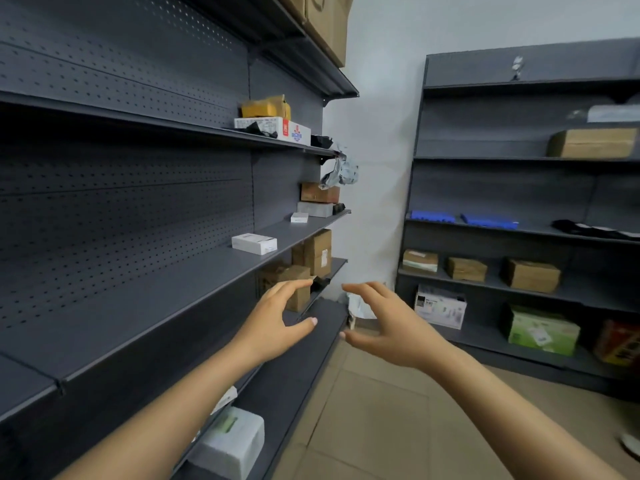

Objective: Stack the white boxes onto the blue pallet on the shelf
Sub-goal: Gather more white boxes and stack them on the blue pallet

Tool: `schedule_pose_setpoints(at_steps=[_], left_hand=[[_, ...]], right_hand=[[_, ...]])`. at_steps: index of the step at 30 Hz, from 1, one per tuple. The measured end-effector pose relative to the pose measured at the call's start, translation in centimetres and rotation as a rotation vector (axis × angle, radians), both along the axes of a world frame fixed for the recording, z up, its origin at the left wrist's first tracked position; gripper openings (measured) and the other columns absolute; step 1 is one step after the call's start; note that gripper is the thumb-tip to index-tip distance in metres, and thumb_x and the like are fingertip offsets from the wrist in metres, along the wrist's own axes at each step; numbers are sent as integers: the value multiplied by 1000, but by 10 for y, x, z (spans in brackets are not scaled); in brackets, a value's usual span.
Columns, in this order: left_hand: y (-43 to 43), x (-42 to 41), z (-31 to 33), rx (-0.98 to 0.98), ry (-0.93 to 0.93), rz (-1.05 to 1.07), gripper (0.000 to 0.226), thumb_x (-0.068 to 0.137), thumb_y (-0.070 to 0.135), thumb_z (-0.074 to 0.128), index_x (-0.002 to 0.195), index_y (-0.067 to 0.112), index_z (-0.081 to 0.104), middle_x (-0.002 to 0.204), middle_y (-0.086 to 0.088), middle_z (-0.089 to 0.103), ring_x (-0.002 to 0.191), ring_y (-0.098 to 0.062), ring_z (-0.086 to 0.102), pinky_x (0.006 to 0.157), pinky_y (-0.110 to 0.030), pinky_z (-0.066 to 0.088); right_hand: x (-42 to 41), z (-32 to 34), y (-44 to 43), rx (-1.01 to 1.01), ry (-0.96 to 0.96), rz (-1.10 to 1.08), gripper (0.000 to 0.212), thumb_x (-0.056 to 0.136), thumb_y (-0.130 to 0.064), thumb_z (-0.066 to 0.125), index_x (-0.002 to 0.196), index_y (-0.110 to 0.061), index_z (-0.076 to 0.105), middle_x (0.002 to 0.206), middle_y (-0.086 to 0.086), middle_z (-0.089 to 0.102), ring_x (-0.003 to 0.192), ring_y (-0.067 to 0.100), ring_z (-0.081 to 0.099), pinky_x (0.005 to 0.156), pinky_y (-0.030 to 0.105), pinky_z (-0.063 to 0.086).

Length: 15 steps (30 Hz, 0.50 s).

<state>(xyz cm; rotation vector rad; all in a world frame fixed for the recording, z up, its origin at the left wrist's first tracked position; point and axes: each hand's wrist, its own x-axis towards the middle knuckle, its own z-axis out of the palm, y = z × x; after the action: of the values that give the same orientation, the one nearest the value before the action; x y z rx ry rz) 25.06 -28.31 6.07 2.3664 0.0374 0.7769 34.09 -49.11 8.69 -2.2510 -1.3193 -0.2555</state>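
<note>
White rectangular cardboard box sits on the grey metal shelf at left, with a smaller white box behind it. Blue flat plastic pallets lie bare on the far grey shelving unit, well apart. My left hand and right hand hover spread, empty. Nothing stacked yet, I judge; every carry remains.

Quick tally: pairs everywhere, one trio.
Two white boxes at centre-left, two blue pallets at mid-right, three brown cartons below those, and two hands at bottom centre.
</note>
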Motion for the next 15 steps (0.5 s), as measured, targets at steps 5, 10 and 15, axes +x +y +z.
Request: schedule_pose_setpoints(at_steps=[5, 10, 15], left_hand=[[6, 58, -12, -4, 36, -41, 56, 85, 33, 67, 136, 35, 43, 138, 17, 40, 128, -1, 35, 102, -22, 31], [31, 132, -14, -14, 53, -99, 62, 84, 32, 69, 138, 35, 39, 139, 17, 38, 128, 1, 33, 102, -21, 29], [75, 218, -2, -22, 79, -163, 64, 82, 36, 70, 138, 35, 38, 139, 13, 43, 126, 1, 38, 103, -24, 34]], right_hand=[[53, -9, 5, -9, 27, -27, 68, 85, -51, 63, 143, -37, 31, 140, -15, 37, 124, 3, 40, 97, 19, 36], [118, -11, 28, -24, 44, -87, 74, 84, -53, 63, 145, -39, 24, 141, -13, 36, 122, 5, 44, 98, 26, 42], [194, -5, 69, -50, 72, -148, 80, 80, -57, 64, 144, -43, 20, 143, -12, 39, 120, 4, 46, 97, 30, 46]])
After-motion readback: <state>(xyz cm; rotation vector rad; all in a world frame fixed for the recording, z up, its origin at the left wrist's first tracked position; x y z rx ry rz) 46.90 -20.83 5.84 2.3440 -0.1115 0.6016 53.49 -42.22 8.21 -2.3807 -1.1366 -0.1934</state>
